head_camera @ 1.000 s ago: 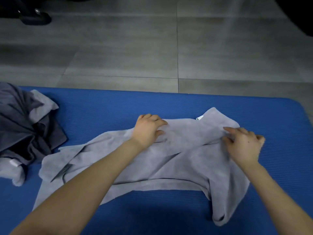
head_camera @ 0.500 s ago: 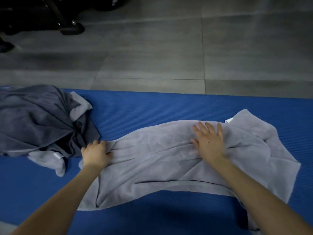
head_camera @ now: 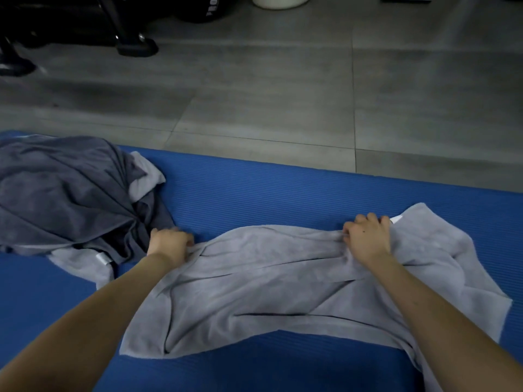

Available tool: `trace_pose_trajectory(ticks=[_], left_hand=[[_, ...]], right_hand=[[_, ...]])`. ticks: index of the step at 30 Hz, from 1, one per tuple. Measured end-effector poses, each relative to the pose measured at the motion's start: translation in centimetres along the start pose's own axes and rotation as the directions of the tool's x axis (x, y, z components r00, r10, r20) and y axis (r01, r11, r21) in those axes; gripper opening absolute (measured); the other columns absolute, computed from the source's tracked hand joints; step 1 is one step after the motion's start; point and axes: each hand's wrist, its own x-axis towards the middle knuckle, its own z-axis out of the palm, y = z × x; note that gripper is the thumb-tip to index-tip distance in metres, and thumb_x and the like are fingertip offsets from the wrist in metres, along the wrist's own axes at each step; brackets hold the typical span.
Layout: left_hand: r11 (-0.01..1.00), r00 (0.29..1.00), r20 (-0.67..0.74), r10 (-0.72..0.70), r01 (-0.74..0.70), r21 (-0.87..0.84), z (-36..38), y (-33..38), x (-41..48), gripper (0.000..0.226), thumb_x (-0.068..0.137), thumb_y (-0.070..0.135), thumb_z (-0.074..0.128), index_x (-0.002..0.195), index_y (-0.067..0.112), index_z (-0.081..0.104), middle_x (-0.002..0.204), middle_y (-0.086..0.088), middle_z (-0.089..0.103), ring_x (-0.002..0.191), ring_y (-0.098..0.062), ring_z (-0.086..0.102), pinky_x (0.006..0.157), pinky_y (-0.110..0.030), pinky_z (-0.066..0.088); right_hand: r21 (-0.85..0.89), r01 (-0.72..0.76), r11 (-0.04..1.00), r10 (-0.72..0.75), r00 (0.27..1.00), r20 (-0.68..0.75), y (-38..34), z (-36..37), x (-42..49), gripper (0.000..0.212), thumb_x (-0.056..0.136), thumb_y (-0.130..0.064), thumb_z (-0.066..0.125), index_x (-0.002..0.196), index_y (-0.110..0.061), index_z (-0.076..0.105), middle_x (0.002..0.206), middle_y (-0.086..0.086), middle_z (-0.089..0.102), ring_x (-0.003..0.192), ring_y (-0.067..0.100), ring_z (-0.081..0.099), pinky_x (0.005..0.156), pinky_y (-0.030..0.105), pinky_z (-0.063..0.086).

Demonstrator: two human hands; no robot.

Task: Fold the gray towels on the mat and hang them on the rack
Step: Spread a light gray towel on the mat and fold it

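Note:
A light gray towel [head_camera: 271, 281] lies crumpled across the blue mat [head_camera: 254, 193] in front of me. My left hand [head_camera: 169, 243] grips the towel's far left corner with curled fingers. My right hand [head_camera: 368, 236] grips the towel's far edge, right of centre, beside a small white tag [head_camera: 395, 219]. The stretch of edge between my hands is pulled fairly straight. The towel's right end spreads loose past my right forearm.
A heap of dark gray towels [head_camera: 65, 193] with a lighter one under it lies on the mat's left part, close to my left hand. Beyond the mat is gray tiled floor [head_camera: 268, 94]. A black stand foot [head_camera: 137, 48] and dark gear sit at the far left.
My right hand went from lying flat on the towel to gripping its far edge further right. My left hand moved up to the far left corner. The view shifted left and up.

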Motion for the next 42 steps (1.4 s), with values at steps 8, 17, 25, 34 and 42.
trace_pose_trajectory(ticks=[8, 17, 25, 34, 42], left_hand=[[0.768, 0.986, -0.152, 0.067, -0.148, -0.622, -3.4, -0.9, -0.7, 0.021, 0.087, 0.022, 0.063, 0.070, 0.026, 0.051, 0.077, 0.001, 0.063, 0.079, -0.022, 0.059, 0.061, -0.026, 0.038], [0.844, 0.910, -0.166, 0.380, -0.414, -0.342, -14.3, 0.2, -7.2, 0.029, 0.085, 0.021, 0.065, 0.067, 0.030, 0.044, 0.073, 0.012, 0.053, 0.078, -0.017, 0.055, 0.071, -0.030, 0.044], [0.597, 0.717, 0.167, 0.677, -0.402, -0.694, -23.8, 1.3, -17.0, 0.021, 0.068, 0.034, 0.081, 0.069, 0.028, 0.061, 0.065, 0.003, 0.057, 0.058, -0.012, 0.048, 0.053, -0.021, 0.039], [0.304, 0.732, -0.012, 0.681, -0.297, -0.905, -31.3, -5.8, -19.9, 0.036, 0.046, 0.026, 0.091, 0.070, 0.013, 0.068, 0.067, -0.010, 0.066, 0.056, -0.014, 0.062, 0.048, -0.022, 0.049], [0.948, 0.989, -0.129, 0.073, -0.109, -0.299, -21.9, -2.6, -9.6, 0.006, 0.085, 0.013, 0.059, 0.090, 0.014, 0.062, 0.087, -0.008, 0.064, 0.076, -0.025, 0.060, 0.060, -0.026, 0.045]], right_hand=[[0.372, 0.014, 0.928, 0.034, 0.992, -0.120, 2.5, -1.8, -2.5, 0.013, 0.086, -0.029, 0.059, 0.083, -0.024, 0.047, 0.072, -0.007, 0.058, 0.083, 0.018, 0.059, 0.107, 0.034, 0.013], [0.759, 0.075, 0.647, 0.034, 0.991, -0.126, 8.0, -12.5, -13.1, 0.009, 0.077, -0.017, 0.076, 0.073, -0.022, 0.070, 0.077, -0.007, 0.067, 0.073, 0.003, 0.058, 0.067, 0.014, 0.037], [0.935, 0.083, 0.346, -0.330, 0.943, 0.038, 9.5, -23.3, -22.1, 0.014, 0.065, -0.002, 0.081, 0.064, -0.011, 0.070, 0.060, 0.002, 0.063, 0.055, 0.009, 0.055, 0.051, 0.018, 0.042], [0.985, 0.102, 0.142, -0.305, 0.951, -0.055, 13.5, -29.2, -21.2, 0.012, 0.061, -0.009, 0.084, 0.062, -0.012, 0.073, 0.062, 0.006, 0.067, 0.056, 0.012, 0.061, 0.051, 0.016, 0.047], [0.505, -0.191, 0.842, 0.208, 0.978, 0.024, 10.6, -18.1, -12.5, 0.006, 0.076, -0.027, 0.075, 0.079, -0.027, 0.070, 0.081, -0.001, 0.064, 0.079, 0.019, 0.057, 0.061, 0.028, 0.039]])
